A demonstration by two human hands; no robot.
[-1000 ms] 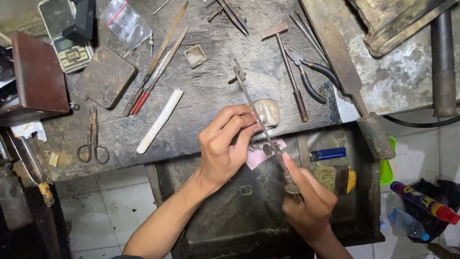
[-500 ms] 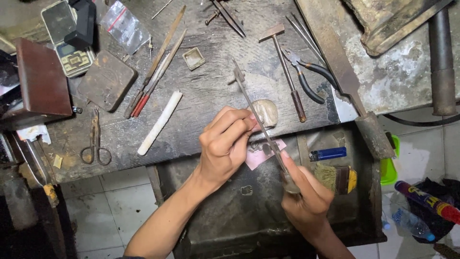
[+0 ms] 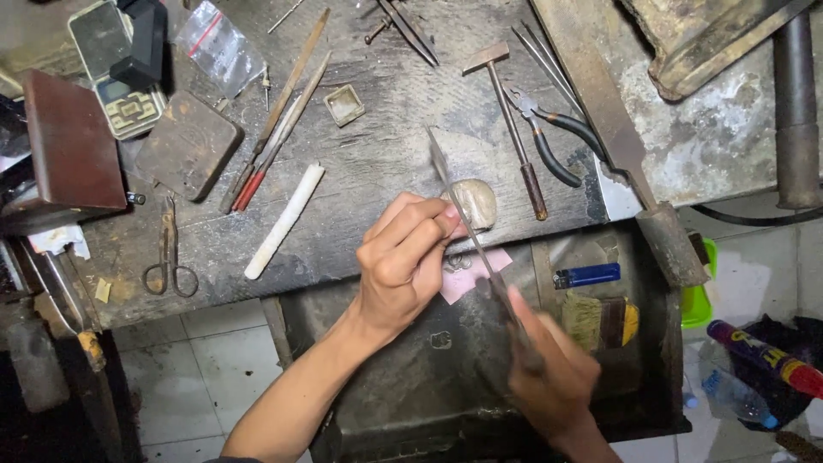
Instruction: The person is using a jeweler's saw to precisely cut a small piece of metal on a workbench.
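The left hand (image 3: 403,261) is curled nearly closed, fingertips pinched on something small at the front edge of the surface (image 3: 377,171), right beside a rounded pale stone (image 3: 474,203); what it pinches is too small to make out. Pressing it against the edge seems meant to brace it against the stroke of the tool. The right hand (image 3: 553,377), blurred, is wrapped shut around the handle end of a long thin file (image 3: 467,219), whose blade slants up past the left fingertips and over the stone, so the file crosses just where the left hand pinches. Below lies a dark tray (image 3: 429,386) holding a pink scrap of paper (image 3: 467,279), a blue lighter (image 3: 587,275) and a brush (image 3: 600,321), apparently placed to catch what falls. A hammer (image 3: 510,120), pliers (image 3: 549,141) and scissors (image 3: 169,253) lie spread within reach
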